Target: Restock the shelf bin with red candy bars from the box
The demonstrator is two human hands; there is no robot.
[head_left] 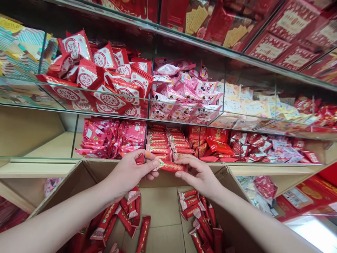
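Between my two hands is a slim red stick-shaped snack packet [172,166] with gold printing and pale pink crimped ends. My left hand [133,168] pinches its left end between thumb and fingers, and more red wrapper shows inside that hand. At the packet's right end, the fingers and thumb of my right hand [198,173] are closed on it. Both hands are above an open cardboard box [155,200], level with the lower shelf. Loose red stick packets [131,214] lie in the box at the left, and another heap [201,223] at the right.
Just behind my hands, similar stick packets [158,140] are stacked in a shelf compartment. Pink flowered packets [102,137] fill the left one, red packets [218,144] the right. A glass-fronted shelf [184,121] holding white-and-red packets [107,100] runs above.
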